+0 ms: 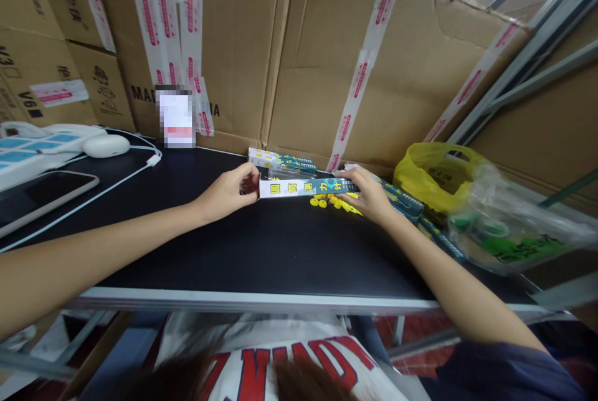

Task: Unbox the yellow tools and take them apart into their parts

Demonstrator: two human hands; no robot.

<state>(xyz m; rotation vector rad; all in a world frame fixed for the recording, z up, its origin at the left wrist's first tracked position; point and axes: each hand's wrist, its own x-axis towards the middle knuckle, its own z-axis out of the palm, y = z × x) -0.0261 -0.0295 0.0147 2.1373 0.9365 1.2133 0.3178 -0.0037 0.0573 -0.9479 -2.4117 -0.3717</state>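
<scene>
Left hand (231, 188) and right hand (370, 199) at opposite ends of a slim carton (303, 187)

On the far left, a white-and-blue power strip (51, 141) lies behind a dark-screened smartphone (44, 197). Farther right, the left hand's curled fingers and thumb meet the carton's left end; whether they clamp it, I cannot tell. The carton lies level above the black tabletop (261, 258), before similar stacked boxes (280, 158) and small yellow pieces (319, 202). The right hand is closed around its dark right end. Beyond it come more boxes (402, 203), a yellow plastic bag (413, 178) and a clear plastic bag (509, 236).
</scene>
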